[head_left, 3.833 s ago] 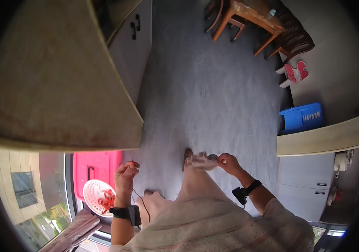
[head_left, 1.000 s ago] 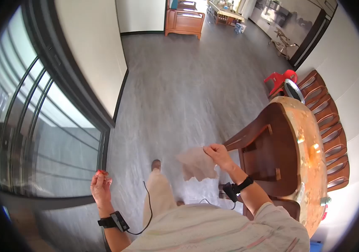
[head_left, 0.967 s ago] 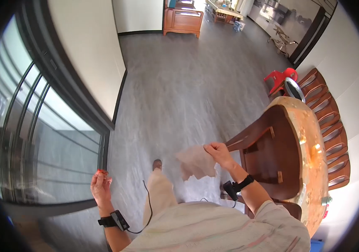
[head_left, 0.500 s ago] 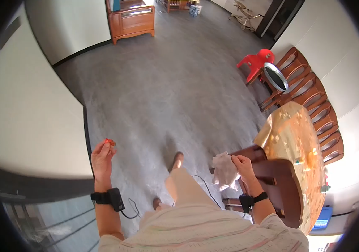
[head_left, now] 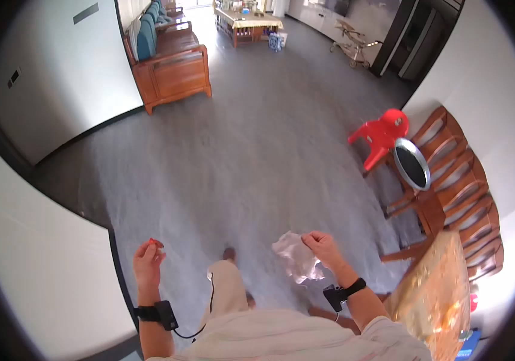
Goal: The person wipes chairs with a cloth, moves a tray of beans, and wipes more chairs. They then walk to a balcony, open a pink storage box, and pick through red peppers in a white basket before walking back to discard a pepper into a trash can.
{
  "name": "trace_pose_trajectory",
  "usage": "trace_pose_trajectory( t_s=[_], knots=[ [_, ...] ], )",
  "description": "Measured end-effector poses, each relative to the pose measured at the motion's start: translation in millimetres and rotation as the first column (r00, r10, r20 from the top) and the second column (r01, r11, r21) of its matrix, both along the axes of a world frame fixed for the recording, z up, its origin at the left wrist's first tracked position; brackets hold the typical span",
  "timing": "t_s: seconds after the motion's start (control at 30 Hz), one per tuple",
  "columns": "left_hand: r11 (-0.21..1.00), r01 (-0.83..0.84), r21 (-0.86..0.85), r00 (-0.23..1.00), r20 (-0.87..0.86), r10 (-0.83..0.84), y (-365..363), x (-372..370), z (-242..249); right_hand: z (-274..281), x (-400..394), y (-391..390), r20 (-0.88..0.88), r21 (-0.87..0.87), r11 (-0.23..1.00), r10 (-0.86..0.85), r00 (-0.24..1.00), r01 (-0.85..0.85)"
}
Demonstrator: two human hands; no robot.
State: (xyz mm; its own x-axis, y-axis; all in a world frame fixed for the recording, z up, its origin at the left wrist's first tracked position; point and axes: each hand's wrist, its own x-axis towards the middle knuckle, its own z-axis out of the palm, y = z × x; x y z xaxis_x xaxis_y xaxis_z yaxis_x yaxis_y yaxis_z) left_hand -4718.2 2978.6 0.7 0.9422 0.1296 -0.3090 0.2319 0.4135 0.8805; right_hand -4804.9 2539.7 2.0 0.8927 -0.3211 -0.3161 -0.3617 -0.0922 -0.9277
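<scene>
At the lower left, my left hand (head_left: 148,260) is raised with thumb and fingers pinched on a small red object (head_left: 155,243). Its kind is too small to make out. My right hand (head_left: 326,248), lower and right of centre, pinches one edge of a thin, crumpled pale pinkish cloth (head_left: 296,257). The cloth hangs out to the left of the fingers, above the grey floor and touching nothing else. Each wrist wears a black strap with a small box.
A table with a shiny golden cover (head_left: 432,301) stands close on my right. Beyond it are wooden chairs (head_left: 468,180) along the wall, a red plastic chair (head_left: 384,135) and a round silver-rimmed tray (head_left: 412,163). A wooden sofa (head_left: 179,75) stands ahead left; grey floor (head_left: 257,144) lies between.
I have walked forward: the golden table has slid back to the right and the sofa has come nearer. The cloth has swung left with my right hand. Both hands keep their hold.
</scene>
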Motion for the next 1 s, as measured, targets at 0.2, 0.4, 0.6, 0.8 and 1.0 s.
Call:
trace_pose_trajectory(
  t_s=[0.2, 0.4, 0.6, 0.8, 1.0],
  knots=[
    [0.996, 0.084, 0.016, 0.996, -0.014, -0.084, -72.1, 174.0, -15.1, 14.6, 145.5, -97.6, -0.008, -0.069, 0.997, -0.032, 0.999, 0.031],
    [0.968, 0.247, -0.054, 0.969, -0.007, -0.247, -247.8, 373.7, 13.1, 59.5, 211.1, -215.4, -0.002, -0.266, 0.876, -0.417, 0.909, 0.402],
    [0.891, 0.427, -0.153, 0.902, 0.139, -0.409, -418.3, 536.0, 12.8, 10.3, 263.7, -347.9, -0.074, -0.205, 0.809, -0.573, 0.816, 0.55],
    [0.918, 0.367, -0.152, 0.93, 0.062, -0.362, -523.5, 685.5, -13.8, 3.2, 452.7, -473.7, -0.093, -0.399, 0.829, -0.462, 0.882, 0.392],
    [0.965, 0.212, -0.151, 0.977, 0.063, -0.205, -584.7, 789.8, -7.2, 5.7, 679.8, -548.3, -0.019, -0.264, 0.954, -0.153, 0.988, 0.143]
  ],
)
